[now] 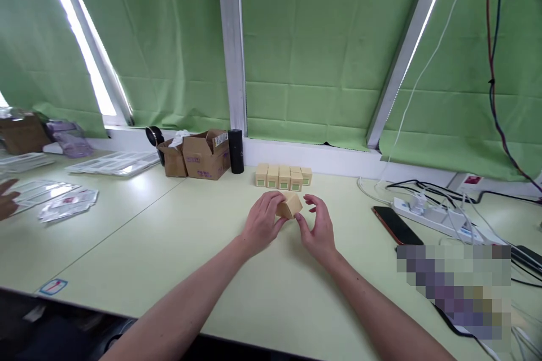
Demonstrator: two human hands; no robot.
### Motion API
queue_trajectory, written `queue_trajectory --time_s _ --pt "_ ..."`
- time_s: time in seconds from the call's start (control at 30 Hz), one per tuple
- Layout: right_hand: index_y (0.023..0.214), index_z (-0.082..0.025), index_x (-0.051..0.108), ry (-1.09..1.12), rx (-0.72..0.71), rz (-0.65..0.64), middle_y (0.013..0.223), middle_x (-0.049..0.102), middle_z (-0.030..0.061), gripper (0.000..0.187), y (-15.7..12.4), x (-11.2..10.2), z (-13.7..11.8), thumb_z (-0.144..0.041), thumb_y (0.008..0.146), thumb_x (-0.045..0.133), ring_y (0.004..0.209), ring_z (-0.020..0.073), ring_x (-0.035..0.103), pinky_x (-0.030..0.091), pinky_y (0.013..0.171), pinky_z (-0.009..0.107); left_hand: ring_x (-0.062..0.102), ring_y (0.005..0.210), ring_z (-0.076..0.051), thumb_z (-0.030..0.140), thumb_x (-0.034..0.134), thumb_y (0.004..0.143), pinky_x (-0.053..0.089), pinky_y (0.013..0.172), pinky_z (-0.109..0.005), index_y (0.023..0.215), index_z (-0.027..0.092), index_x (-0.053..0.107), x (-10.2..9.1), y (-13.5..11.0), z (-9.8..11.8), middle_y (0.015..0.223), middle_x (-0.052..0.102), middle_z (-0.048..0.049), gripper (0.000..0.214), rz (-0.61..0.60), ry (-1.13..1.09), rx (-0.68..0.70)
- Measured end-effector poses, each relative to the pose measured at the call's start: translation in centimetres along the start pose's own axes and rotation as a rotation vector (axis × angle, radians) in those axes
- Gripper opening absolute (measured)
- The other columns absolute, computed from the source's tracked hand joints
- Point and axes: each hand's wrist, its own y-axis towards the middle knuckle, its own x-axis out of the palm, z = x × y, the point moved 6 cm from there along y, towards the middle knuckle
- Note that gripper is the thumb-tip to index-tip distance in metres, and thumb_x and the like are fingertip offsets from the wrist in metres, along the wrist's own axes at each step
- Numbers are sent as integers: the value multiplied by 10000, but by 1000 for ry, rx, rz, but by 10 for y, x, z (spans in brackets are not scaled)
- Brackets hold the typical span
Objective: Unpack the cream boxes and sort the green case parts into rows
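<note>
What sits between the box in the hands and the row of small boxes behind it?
Nothing: the head view shows only a bare strip of table between the held box and the row of boxes.

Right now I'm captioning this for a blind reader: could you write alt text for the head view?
A person's left hand holds a small tan box at a pale green table, the right hand open beside it. Behind stands a row of similar boxes; a phone and power strip lie to the right.
</note>
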Motion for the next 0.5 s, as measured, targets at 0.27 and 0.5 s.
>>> queue_trajectory --time_s 0.27,0.5 --pt "1450 -221 411 -41 -214 34 1321 619 155 479 -2 -4 -26 -218 986 532 1176 291 622 593 893 489 663 1068 -270 158 661 928 577 867 -424 1201 234 510 -12 3 23 1124 661 -113 321 194 248 233" --pt "1494 -200 362 -141 -255 7 1334 622 173 527 -6 2 -28 -177 988 507 1166 297 645 611 903 515 662 1029 -261 175 666 938 569 846 -406 1163 220 524 -8 3 24 1077 670 -104 270 170 297 251"
